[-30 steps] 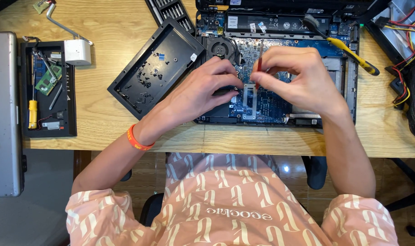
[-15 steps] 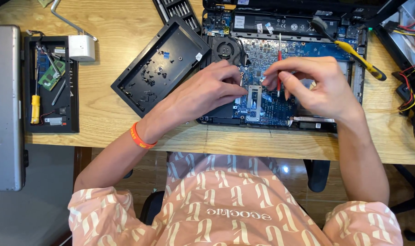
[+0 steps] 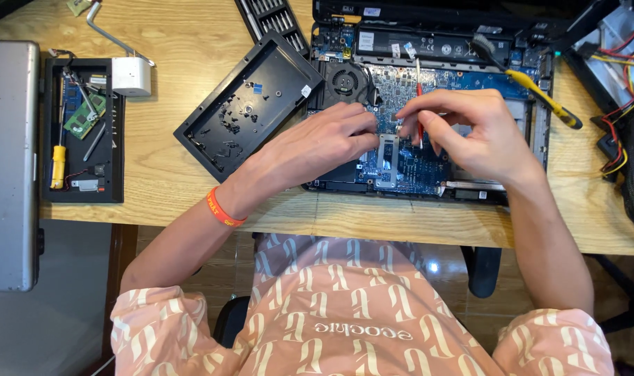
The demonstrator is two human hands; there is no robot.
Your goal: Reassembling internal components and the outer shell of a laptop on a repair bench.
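Note:
An opened laptop [image 3: 442,49] lies on the wooden desk with its blue circuit board [image 3: 407,163] and black fan [image 3: 346,81] exposed. My right hand [image 3: 470,132] grips a thin red-handled screwdriver [image 3: 419,104] that points up over the board. My left hand [image 3: 320,143] rests flat on the board beside it, fingertips near a metal bracket [image 3: 387,157]; whether it pinches anything is hidden. An orange wristband [image 3: 222,209] sits on my left wrist.
A black tray [image 3: 212,132] with small screws lies left of the laptop. Further left stand a parts tray [image 3: 80,132] with a yellow tool, a white adapter [image 3: 131,75] and a grey laptop lid [image 3: 9,160]. A yellow-handled brush [image 3: 533,87], a bit set [image 3: 275,19] and coloured wires [image 3: 620,104] lie about.
My right hand with the red screwdriver has shifted right along the board and tilted the tool upright. My left hand has slid slightly right too.

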